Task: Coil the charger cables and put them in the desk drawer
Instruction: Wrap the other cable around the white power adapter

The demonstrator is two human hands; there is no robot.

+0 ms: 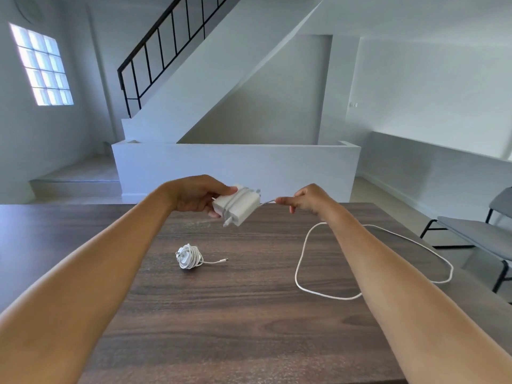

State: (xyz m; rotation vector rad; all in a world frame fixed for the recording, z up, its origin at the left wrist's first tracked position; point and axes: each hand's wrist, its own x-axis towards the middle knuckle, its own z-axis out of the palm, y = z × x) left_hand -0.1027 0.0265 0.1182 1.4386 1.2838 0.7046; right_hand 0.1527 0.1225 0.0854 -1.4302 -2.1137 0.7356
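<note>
- A sparsely furnished home interior is showing here.
- A white staircase [221, 65] with a black railing [160, 48] is rising behind.
- A glass-block window [41, 65] is glowing.
- A wooden desk [235, 314] and grey chair [476, 234] are standing in front.

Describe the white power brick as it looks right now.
The brick is a white, boxy plastic adapter with rounded corners, held tilted above the desk in the left hand. A few cable turns cross its middle. The cable leaves its right side to the right hand, then loops loose on the desk.
</note>
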